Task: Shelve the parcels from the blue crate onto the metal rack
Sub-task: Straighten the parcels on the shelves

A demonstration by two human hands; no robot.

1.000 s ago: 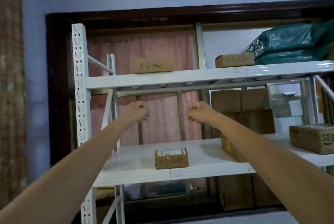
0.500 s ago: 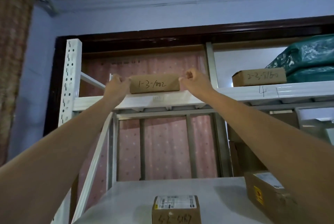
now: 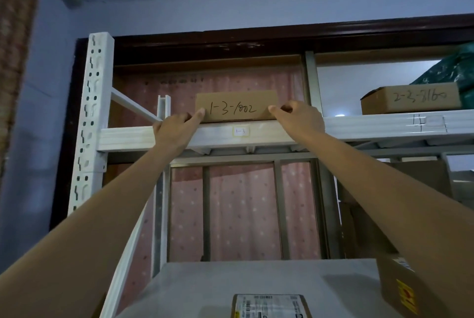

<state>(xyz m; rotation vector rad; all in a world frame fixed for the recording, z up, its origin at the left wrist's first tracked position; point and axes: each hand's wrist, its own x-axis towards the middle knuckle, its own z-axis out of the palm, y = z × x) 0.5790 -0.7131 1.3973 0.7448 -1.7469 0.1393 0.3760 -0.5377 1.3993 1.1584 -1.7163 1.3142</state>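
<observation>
A flat cardboard parcel [image 3: 236, 107] marked "1-3-1002" sits on the top shelf of the white metal rack [image 3: 128, 135], just above a small "1-3" label [image 3: 240, 131]. My left hand [image 3: 177, 129] touches its lower left corner with the thumb. My right hand [image 3: 298, 119] presses fingertips on its lower right corner. Both arms reach up from below. The blue crate is out of view.
On the same shelf to the right stand a box marked "2-3-8160" [image 3: 410, 99] and a green wrapped bundle [image 3: 451, 71]. The shelf below holds a small labelled box [image 3: 269, 305] and a brown box [image 3: 402, 292] at the right. A pink curtain [image 3: 241, 210] hangs behind.
Both hands rose from under the top shelf to the ends of the "1-3-1002" parcel and now rest at its lower corners. The view tilted upward and moved closer.
</observation>
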